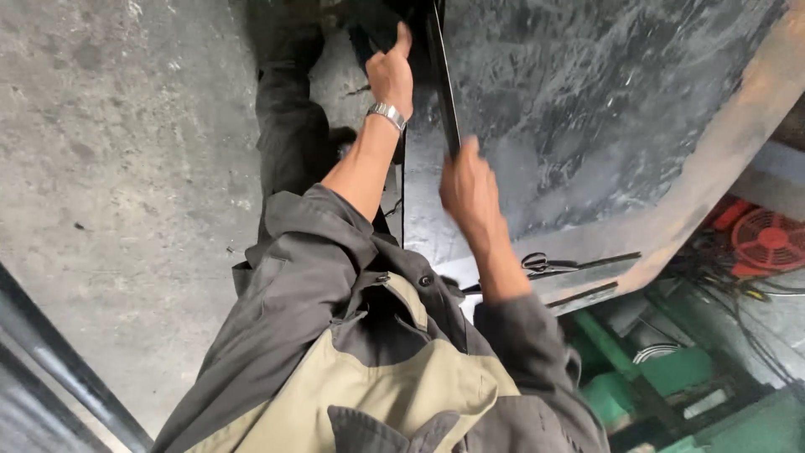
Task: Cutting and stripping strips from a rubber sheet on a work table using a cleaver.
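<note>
A long thin black metal strip [444, 84] runs from the top of the view down towards me, beside a big dark steel sheet [604, 101]. My right hand [470, 191] is closed around the strip's lower end. My left hand [391, 74], with a silver wristwatch, reaches further up and grips a dark part [376, 29] next to the strip's upper end. Which piece its fingers hold is hidden. Both arms are in grey work-coat sleeves.
Bare concrete floor [126, 168] lies to the left, with dark metal rails [59, 361] at the bottom left. A rusty beam [729, 143] crosses the right side. Below it are a red fan [767, 239], green machine parts [671, 377], cables and a black-handled tool [537, 263] on a plate.
</note>
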